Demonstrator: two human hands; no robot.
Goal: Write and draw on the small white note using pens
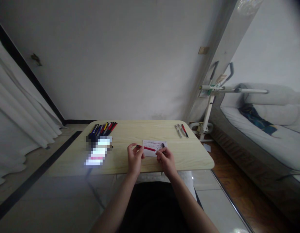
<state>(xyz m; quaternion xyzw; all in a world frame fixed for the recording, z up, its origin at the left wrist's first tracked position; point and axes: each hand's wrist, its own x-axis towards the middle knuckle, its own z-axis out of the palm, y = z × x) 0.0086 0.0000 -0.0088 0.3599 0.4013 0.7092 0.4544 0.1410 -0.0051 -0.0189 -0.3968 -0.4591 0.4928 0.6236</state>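
Observation:
A red pen (149, 149) with a dark left end is held nearly level above the table's front part. My left hand (134, 157) is closed on its dark end, between thumb and fingers. At the other end, where a thin pale tip shows, my right hand (166, 158) pinches with thumb and forefinger. A small dark piece (163, 145) sticks up just above the right fingers; I cannot tell whether it is held or lies behind them. Beneath the pen lies a white sheet of paper (147, 154) with marks on it, partly covered by my hands.
On the pale wooden table (140, 129), several pens (103, 128) lie bunched at the back left. A bright, pixelated phone-like screen (98, 151) is in front of them. A few clear and red pens (181, 130) lie at the back right. Exercise equipment (208, 113) stands beyond the table's right side.

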